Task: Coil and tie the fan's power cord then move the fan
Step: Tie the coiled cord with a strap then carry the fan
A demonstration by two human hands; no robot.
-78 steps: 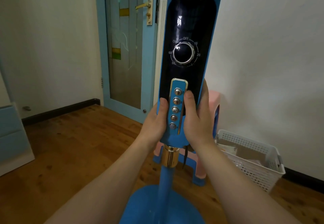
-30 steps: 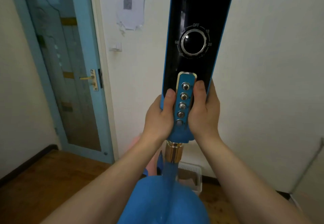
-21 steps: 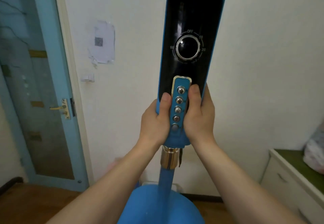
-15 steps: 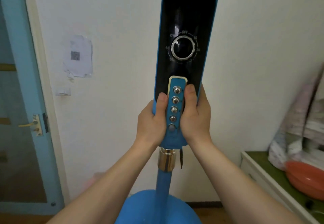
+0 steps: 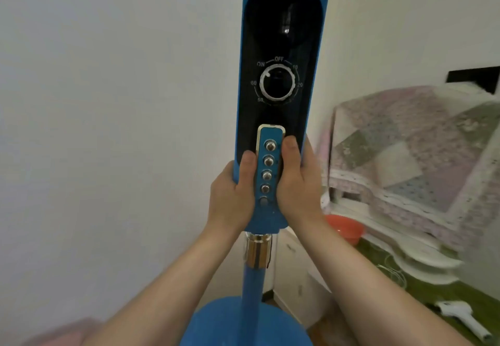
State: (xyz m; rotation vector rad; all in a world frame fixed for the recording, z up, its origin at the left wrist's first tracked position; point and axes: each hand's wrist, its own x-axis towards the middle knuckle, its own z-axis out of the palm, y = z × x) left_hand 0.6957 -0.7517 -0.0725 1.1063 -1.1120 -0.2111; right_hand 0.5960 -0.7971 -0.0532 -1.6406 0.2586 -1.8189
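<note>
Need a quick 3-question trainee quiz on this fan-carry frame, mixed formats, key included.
1. True or false: both hands grip the fan's control column.
2. Multiple choice: the right hand's thumb rests A) on the timer dial B) beside the button strip C) on the gold collar.
3. Fill in: the basin at the right is ____ in colour.

Key: 1 true: left hand, right hand. 2 B. 3 orange: basin.

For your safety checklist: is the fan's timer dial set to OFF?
No: the white mark on the timer dial sits upper left, near ON rather than OFF at the top. Whether the fan is running cannot be told.
</note>
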